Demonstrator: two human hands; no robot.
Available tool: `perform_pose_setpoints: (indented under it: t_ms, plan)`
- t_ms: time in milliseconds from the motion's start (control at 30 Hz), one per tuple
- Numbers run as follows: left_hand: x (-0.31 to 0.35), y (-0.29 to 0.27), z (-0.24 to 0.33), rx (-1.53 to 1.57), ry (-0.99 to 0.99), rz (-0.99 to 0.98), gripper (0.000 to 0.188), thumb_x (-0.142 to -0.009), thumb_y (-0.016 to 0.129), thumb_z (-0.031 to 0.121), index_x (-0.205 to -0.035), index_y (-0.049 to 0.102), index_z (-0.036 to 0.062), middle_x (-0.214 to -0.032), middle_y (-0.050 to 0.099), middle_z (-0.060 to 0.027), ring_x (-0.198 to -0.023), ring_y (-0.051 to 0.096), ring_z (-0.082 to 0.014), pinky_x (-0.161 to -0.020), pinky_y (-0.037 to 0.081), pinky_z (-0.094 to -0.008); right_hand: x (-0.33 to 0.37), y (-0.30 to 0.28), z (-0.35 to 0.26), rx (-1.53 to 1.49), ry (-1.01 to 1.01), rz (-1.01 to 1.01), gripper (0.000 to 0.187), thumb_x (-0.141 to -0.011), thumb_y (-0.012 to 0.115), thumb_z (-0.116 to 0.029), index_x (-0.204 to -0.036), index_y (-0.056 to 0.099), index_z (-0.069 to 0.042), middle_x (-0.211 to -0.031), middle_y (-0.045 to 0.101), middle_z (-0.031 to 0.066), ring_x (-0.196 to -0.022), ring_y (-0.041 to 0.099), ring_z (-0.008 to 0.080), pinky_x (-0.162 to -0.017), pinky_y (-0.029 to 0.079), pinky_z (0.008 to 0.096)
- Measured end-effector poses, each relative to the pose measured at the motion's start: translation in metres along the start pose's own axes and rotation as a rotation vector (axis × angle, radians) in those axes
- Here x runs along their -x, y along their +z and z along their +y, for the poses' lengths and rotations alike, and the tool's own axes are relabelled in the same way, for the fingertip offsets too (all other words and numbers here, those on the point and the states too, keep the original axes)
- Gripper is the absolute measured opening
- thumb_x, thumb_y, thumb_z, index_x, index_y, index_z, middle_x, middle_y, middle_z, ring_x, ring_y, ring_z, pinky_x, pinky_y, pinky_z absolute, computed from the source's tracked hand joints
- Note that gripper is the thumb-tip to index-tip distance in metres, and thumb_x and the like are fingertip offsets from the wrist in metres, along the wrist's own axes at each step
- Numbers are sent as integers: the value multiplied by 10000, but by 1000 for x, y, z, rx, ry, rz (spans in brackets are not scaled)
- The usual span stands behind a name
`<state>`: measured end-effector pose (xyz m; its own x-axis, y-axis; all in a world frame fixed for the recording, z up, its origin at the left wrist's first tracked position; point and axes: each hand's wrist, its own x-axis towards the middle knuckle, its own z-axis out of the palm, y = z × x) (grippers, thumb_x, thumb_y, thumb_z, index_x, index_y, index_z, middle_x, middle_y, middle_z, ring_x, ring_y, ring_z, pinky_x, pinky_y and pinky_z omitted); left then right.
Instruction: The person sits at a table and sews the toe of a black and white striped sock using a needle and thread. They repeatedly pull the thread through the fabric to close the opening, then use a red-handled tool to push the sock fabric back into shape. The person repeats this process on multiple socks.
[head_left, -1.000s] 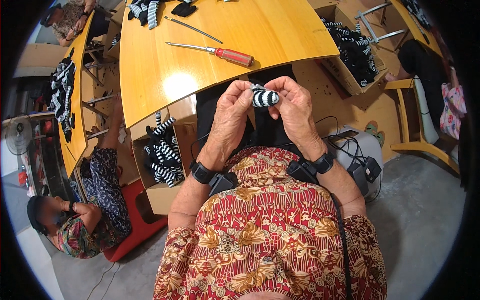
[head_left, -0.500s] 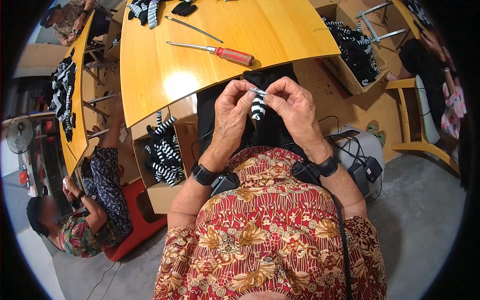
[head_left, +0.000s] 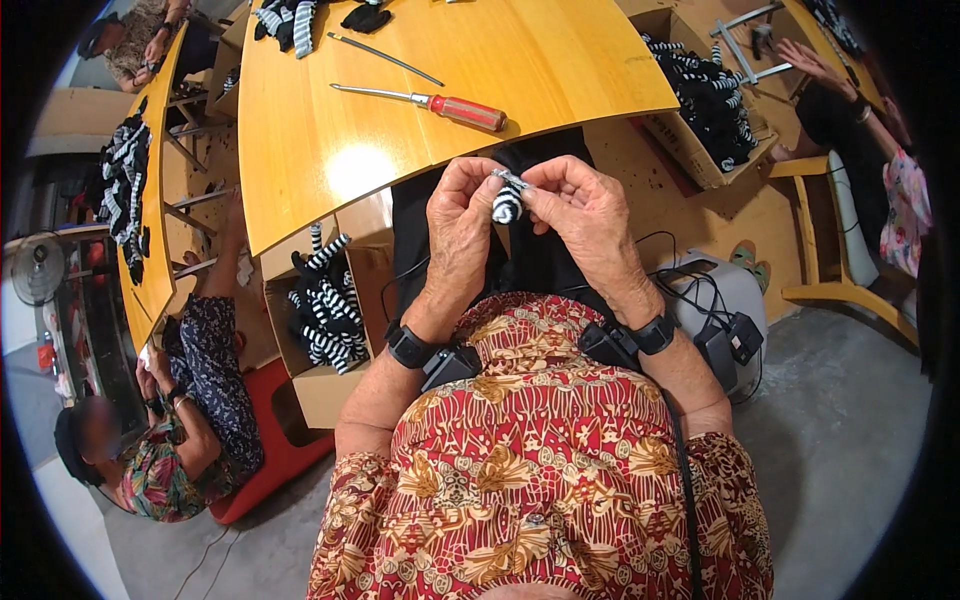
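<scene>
The left hand (head_left: 462,215) and the right hand (head_left: 585,215) are both up in front of the person's chest, just off the near edge of the counter (head_left: 330,150). Between them is a small black and white striped cloth piece (head_left: 507,205). The fingertips of both hands pinch it, one from each side, so both hands are closed on it. Something thin and shiny (head_left: 512,179) sticks out at the top of the cloth piece, but it is too small to tell what it is. It looks like the hands are busy working on the top end of the cloth piece, maybe tucking or pulling it. The next bit needs small, careful finger moves and a steady hold so the piece does not slip. A screwdriver with a red handle (head_left: 465,109) lies on the counter near its near edge. A box of striped pieces (head_left: 325,300) sits under the counter's near left corner.
</scene>
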<state>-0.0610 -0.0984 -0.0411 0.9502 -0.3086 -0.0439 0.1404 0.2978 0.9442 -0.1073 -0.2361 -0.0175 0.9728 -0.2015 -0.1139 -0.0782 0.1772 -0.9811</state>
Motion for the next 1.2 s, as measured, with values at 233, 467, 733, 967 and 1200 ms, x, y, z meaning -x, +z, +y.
perform_pose_setpoints:
  t_ms: [233,467,733,967,1200]
  plan:
    - [-5,-1,-2,-87,52,-21,83,-934,608,107,-984,594,43,-912,611,8,-805,554,-52,-716,454,-196,-7,-5,14,320,-332,75,28,-857,610,-11,-881,601,1,-791,592,5,-731,570,70,-644,479,224]
    - [-8,-12,-14,8,-107,-32,46,-932,612,101,-944,588,63,-886,607,18,-775,553,-41,-687,450,-199,-10,0,20,74,-151,31,14,-879,586,-18,-879,589,-4,-761,577,-9,-672,528,52,-607,450,210]
    - [-6,-14,-20,139,-160,12,60,-921,620,90,-949,577,60,-869,581,22,-794,523,-50,-738,422,-204,-17,-6,29,-195,97,-40,20,-895,587,-42,-879,596,-49,-738,575,-28,-609,480,18,-515,372,171]
    - [-5,-12,-18,327,-237,-155,133,-920,643,163,-986,567,75,-906,575,19,-797,528,-67,-757,430,-220,-19,-7,31,-335,136,-10,60,-887,553,-2,-895,592,-47,-738,577,-23,-584,472,18,-485,359,168]
    - [-6,-8,-4,115,-242,-122,185,-884,687,147,-1016,595,58,-921,603,11,-818,542,-75,-763,447,-234,-18,-12,29,-223,-47,66,65,-884,539,20,-908,584,-21,-752,593,-4,-597,499,23,-494,398,172]
